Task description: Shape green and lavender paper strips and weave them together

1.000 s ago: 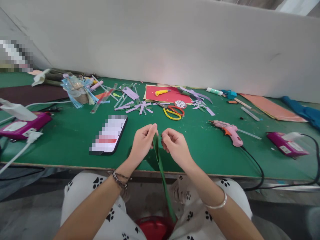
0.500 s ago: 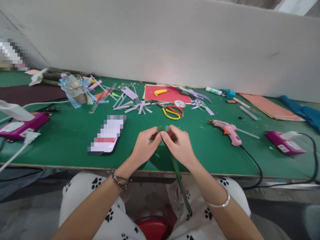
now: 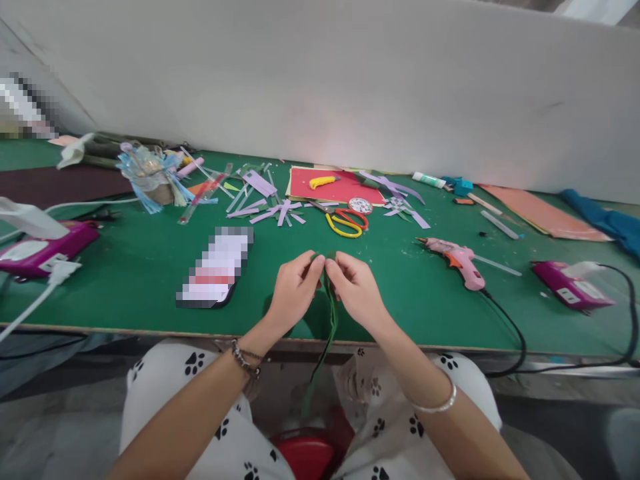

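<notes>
- Evidently, the green strip (image 3: 331,320) was at the middle of the table's (image 3: 425,313) front edge, its upper end up between the two hands.
- Its long axis ran from the fingertips toward the person, nearly straight at first; it then bent, and the blurred lower end pointed down and leftward, above the red stool (image 3: 307,457).
- The left hand (image 3: 297,285) had its thumb and forefinger pressed together on the strip's top.
- The right hand (image 3: 356,287) pinched it just beside, the thumb tips almost meeting; the fingers partly hid that end.
- Beyond the hands lay the scissors (image 3: 345,233), handles nearer the person, by a red sheet (image 3: 300,187) bearing a yellow cutter (image 3: 323,182).
- A phone (image 3: 215,267) lay left of the left hand; a pink glue gun (image 3: 467,265) lay well apart on the right, nozzle leftward.
</notes>
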### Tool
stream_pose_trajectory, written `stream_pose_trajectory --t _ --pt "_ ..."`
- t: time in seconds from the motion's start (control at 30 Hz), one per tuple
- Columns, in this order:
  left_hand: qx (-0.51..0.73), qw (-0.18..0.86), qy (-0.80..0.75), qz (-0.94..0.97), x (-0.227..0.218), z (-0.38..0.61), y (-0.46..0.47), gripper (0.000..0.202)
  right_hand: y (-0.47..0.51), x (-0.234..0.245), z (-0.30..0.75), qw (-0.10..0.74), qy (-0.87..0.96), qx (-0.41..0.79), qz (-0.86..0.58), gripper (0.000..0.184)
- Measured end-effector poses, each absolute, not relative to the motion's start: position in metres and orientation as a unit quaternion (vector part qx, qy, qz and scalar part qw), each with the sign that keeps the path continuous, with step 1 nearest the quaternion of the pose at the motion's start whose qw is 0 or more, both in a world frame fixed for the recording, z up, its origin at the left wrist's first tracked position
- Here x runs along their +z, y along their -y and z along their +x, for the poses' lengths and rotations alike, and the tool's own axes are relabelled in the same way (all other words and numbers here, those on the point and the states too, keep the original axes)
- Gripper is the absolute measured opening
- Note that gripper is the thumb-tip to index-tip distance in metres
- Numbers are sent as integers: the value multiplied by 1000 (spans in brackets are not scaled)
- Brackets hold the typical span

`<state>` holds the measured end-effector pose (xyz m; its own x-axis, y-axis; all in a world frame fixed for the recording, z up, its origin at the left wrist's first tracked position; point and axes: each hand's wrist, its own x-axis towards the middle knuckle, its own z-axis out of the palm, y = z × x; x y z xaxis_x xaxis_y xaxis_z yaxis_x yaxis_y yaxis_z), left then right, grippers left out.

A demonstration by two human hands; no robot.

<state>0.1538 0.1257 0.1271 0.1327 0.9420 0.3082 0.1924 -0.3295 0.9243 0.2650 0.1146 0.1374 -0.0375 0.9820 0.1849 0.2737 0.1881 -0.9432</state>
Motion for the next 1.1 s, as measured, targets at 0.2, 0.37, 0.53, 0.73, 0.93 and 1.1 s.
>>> stream_pose_trajectory --t 0.2,0.37,0.53,0.73,0.93,1.1 --pt "505 387 -454 624 128 151 -127 31 -118 136 266 469 572 425 -522 33" --pt "434 359 -429 706 126 151 -129 29 -118 139 268 508 556 426 -501 36" --pt "431 303 -443 725 126 151 -129 31 -117 137 268 503 575 411 -498 35" --pt "483 346 -447 669 124 155 -128 33 -115 136 266 479 589 429 -490 34" --pt "539 379 -447 605 121 160 -126 35 -116 137 259 493 533 473 -500 35" --pt "525 391 -441 615 120 160 -126 34 -116 137 259 520 506 463 -509 37"
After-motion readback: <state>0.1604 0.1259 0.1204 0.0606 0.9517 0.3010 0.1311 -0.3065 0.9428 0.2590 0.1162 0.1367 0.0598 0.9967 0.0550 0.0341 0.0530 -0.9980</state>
